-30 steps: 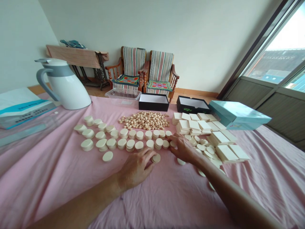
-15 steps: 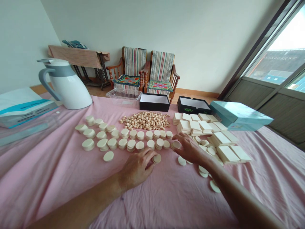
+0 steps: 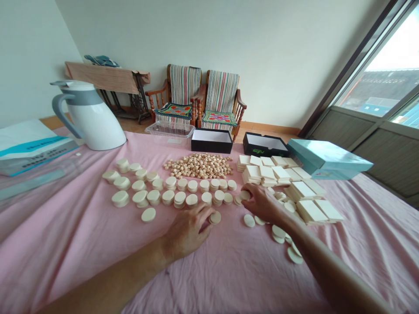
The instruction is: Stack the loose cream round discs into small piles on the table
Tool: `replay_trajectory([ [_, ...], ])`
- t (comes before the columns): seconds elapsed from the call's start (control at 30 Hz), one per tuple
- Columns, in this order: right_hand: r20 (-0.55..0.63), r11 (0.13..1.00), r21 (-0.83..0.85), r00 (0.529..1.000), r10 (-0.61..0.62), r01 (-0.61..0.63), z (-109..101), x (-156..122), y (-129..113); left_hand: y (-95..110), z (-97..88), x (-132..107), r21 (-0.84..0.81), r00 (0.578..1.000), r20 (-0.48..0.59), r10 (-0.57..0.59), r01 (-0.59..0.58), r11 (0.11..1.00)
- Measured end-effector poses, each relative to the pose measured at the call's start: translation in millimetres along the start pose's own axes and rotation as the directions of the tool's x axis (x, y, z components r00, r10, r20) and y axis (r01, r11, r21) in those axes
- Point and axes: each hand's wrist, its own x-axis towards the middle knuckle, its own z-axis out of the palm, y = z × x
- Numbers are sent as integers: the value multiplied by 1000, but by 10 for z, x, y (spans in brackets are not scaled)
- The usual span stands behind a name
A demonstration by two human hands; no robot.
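Observation:
With its fingers curled against the edge of a small stack of pale round wooden discs (image 3: 215, 217), my left hand (image 3: 188, 229) rests on the pink cloth. Farther right, my right hand (image 3: 262, 201) pinches a wooden disc (image 3: 244, 195) between thumb and fingers, just beside another disc (image 3: 237, 200) at the end of a row. Short stacks of discs (image 3: 168, 197) run in uneven rows to the left. Several loose discs (image 3: 249, 220) lie below my right hand, and more sit partly hidden behind its wrist.
A heap of small wooden pieces (image 3: 199, 165) lies beyond the rows. Stacked square wooden tiles (image 3: 310, 211) stand at the right. Along the back are a clear plastic tray (image 3: 170, 131), two black boxes (image 3: 211, 146) and a light-blue box (image 3: 330, 157). A white jug (image 3: 94, 117) stands at left.
My right hand has closed on a disc at the row's right end and shifted it slightly up and right. My left hand stays at its small stack.

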Motion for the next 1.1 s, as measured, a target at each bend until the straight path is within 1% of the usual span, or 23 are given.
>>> replay_trajectory([
  [0.13, -56, 1000, 24, 998, 13, -11, -106, 47, 60, 7, -7, 5, -5, 1000, 0, 2, -2, 1000],
  [0.23, -27, 1000, 19, 999, 19, -19, -105, 58, 16, 12, -8, 7, -3, 1000, -2, -2, 2, 1000],
  [0.33, 3, 1000, 17, 1000, 15, -15, -45, 51, -47, 6, 0, 5, 5, 1000, -8, 0, 0, 1000],
  [0.47, 29, 998, 45, 998, -51, 49, 2, 42, -52, -8, 8, -1, 6, 1000, -5, 5, -5, 1000],
  [0.67, 65, 982, 78, 982, -178, 173, -68, 42, -38, -3, -1, -5, -4, 1000, -2, 2, -2, 1000],
  [0.77, 109, 978, 72, 973, -202, 195, -76, 47, -52, -4, 4, -5, -5, 1000, -3, -1, 1, 1000],
  [0.9, 153, 980, 54, 968, -197, 190, -35, 47, -39, -8, 10, -3, 1, 1000, 0, 6, -6, 1000],
  [1.0, 126, 982, 49, 975, -186, 181, -12, 54, -4, -5, 5, -2, -1, 1000, 3, 0, 0, 1000],
  [1.1, 44, 992, 27, 991, -125, 124, -19, 82, 19, 0, -3, -1, -9, 1000, 8, -6, 6, 1000],
])
